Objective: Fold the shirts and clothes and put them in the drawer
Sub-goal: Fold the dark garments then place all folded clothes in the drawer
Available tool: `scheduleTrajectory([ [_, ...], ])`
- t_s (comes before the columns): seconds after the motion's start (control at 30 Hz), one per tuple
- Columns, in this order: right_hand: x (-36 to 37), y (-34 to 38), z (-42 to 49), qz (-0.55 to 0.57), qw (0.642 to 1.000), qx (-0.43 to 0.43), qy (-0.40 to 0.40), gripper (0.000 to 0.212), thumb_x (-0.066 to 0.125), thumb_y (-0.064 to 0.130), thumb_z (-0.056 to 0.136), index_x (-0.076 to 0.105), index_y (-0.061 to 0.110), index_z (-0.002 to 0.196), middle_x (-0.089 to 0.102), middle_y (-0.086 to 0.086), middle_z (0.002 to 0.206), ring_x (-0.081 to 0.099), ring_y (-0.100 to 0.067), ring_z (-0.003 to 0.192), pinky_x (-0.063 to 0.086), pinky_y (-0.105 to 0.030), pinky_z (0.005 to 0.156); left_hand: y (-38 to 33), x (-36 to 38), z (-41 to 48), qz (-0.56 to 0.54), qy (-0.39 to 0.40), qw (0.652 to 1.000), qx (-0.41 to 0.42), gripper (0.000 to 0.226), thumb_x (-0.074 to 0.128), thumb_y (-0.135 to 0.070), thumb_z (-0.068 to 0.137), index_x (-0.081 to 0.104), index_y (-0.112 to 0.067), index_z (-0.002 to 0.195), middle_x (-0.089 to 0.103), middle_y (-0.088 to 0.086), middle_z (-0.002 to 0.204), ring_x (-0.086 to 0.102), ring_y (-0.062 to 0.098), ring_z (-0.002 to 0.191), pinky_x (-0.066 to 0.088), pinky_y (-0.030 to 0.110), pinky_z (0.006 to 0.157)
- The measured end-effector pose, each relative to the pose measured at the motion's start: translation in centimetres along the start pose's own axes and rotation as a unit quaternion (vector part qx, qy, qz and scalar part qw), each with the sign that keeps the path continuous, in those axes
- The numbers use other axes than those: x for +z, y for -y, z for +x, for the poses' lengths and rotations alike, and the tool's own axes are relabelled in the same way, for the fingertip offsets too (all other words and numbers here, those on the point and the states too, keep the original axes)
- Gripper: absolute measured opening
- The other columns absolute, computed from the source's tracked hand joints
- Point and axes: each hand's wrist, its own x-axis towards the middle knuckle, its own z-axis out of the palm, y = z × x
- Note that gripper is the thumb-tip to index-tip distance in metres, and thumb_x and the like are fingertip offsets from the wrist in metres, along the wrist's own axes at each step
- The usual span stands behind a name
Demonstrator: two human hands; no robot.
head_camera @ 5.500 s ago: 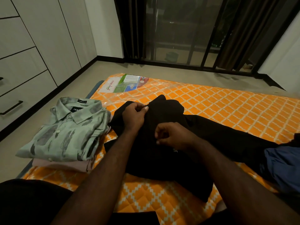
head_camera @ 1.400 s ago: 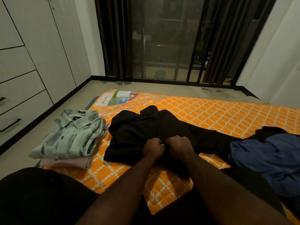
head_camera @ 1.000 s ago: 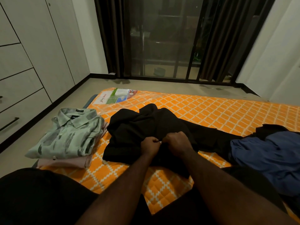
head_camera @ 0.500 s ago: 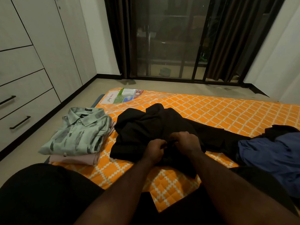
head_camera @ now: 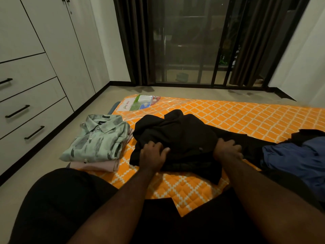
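Two folded shirts [head_camera: 98,140], two loose garments [head_camera: 175,138], three drawers [head_camera: 31,110].

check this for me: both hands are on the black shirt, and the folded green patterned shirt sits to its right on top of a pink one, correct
Not quite. The head view shows the folded green patterned shirt to the left of the black shirt, not its right. The rest holds: it lies on the pink one, and the left hand and right hand are on the black shirt.

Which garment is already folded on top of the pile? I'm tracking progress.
The pale green patterned shirt, collar up, lying on a pink garment. The black shirt and blue garment lie rumpled.
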Motion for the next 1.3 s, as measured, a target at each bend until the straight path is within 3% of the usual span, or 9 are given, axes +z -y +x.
scheduleTrajectory([
  [0.2,-1.3,-2.3,1.4,0.249,0.96,0.106,0.073,0.022,0.064,0.005,0.095,0.059,-0.003,0.115,0.063,-0.023,0.106,0.068,-0.037,0.089,0.063,-0.049,0.08,2.7,-4.6,-0.3,-0.026,-0.025,0.927,-0.374,0.083,0.075,-0.051,0.083,0.035,-0.024,0.15,0.036,0.015,0.155,0.035,0.036,0.14,0.032,0.052,0.109],
  [0.37,-1.7,-3.2,1.4,0.48,0.847,0.162,0.159,0.027,0.056,0.009,0.097,0.058,0.002,0.123,0.059,-0.021,0.12,0.063,-0.038,0.107,0.06,-0.045,0.06,3.6,-4.0,0.2,-0.051,0.085,0.899,-0.426,0.098,0.072,-0.067,0.078,0.036,-0.012,0.151,0.036,0.017,0.156,0.04,0.038,0.14,0.039,0.05,0.108],
  [0.47,-2.0,-3.1,-0.1,0.595,0.77,0.183,0.139,0.031,0.043,0.03,0.1,0.052,0.009,0.121,0.055,-0.016,0.121,0.057,-0.036,0.112,0.055,-0.054,0.09,3.7,-3.8,0.6,-0.063,0.096,0.889,-0.444,0.099,0.075,-0.063,0.078,0.034,-0.009,0.151,0.038,0.017,0.155,0.043,0.037,0.139,0.041,0.046,0.107],
  [0.57,-1.5,-2.8,-0.6,0.575,0.781,0.167,0.175,0.039,0.053,0.04,0.097,0.054,0.009,0.121,0.058,-0.013,0.122,0.059,-0.034,0.111,0.054,-0.05,0.096,5.4,-2.2,1.5,-0.171,0.062,0.88,-0.438,0.088,0.086,-0.045,0.072,0.044,-0.008,0.141,0.056,0.017,0.138,0.061,0.039,0.118,0.055,0.047,0.095],
  [0.67,-0.7,-2.7,-0.6,0.515,0.822,0.159,0.183,0.041,0.072,0.027,0.094,0.054,0.007,0.125,0.053,-0.016,0.124,0.057,-0.034,0.104,0.058,-0.041,0.077,7.1,0.2,2.4,-0.329,0.023,0.83,-0.45,0.06,0.081,-0.019,0.081,0.049,-0.007,0.13,0.061,0.02,0.122,0.068,0.039,0.092,0.062,0.044,0.059],
  [0.8,-0.7,-3.1,-0.1,0.475,0.854,0.148,0.153,0.029,0.071,-0.003,0.087,0.06,-0.001,0.115,0.057,-0.02,0.106,0.062,-0.035,0.102,0.06,-0.042,0.083,3.3,-3.7,0.2,-0.326,-0.078,0.848,-0.411,0.061,0.062,-0.005,0.092,0.041,-0.009,0.148,0.057,0.016,0.14,0.067,0.039,0.107,0.061,0.042,0.078],
  [0.93,-0.7,-2.5,-0.3,0.459,0.875,0.133,0.074,0.033,0.075,0.004,0.084,0.06,-0.006,0.112,0.064,-0.02,0.099,0.068,-0.034,0.089,0.063,-0.047,0.081,2.2,-4.2,-0.9,-0.324,-0.148,0.849,-0.391,0.06,0.06,-0.002,0.09,0.043,-0.009,0.147,0.055,0.018,0.142,0.058,0.039,0.124,0.053,0.048,0.1],
  [1.13,-3.1,0.8,-3.4,0.505,0.859,-0.063,-0.05,0.007,0.073,0.01,0.089,0.069,0.014,0.092,0.071,-0.011,0.095,0.069,-0.027,0.085,0.063,-0.044,0.073,-0.7,-4.8,-0.8,-0.277,-0.207,0.923,-0.17,0.037,0.068,-0.005,0.087,0.052,-0.007,0.121,0.063,0.009,0.11,0.062,0.027,0.102,0.051,0.036,0.081],
  [1.3,-2.7,4.8,-6.4,0.458,0.847,-0.264,-0.056,0.034,0.08,0.011,0.085,0.071,0.012,0.118,0.073,0.0,0.101,0.069,-0.01,0.088,0.057,-0.024,0.071,-4.0,-4.6,-0.8,-0.241,-0.182,0.953,0.005,0.036,0.074,-0.01,0.086,0.056,-0.014,0.118,0.064,0.0,0.105,0.06,0.013,0.094,0.048,0.025,0.077],
])
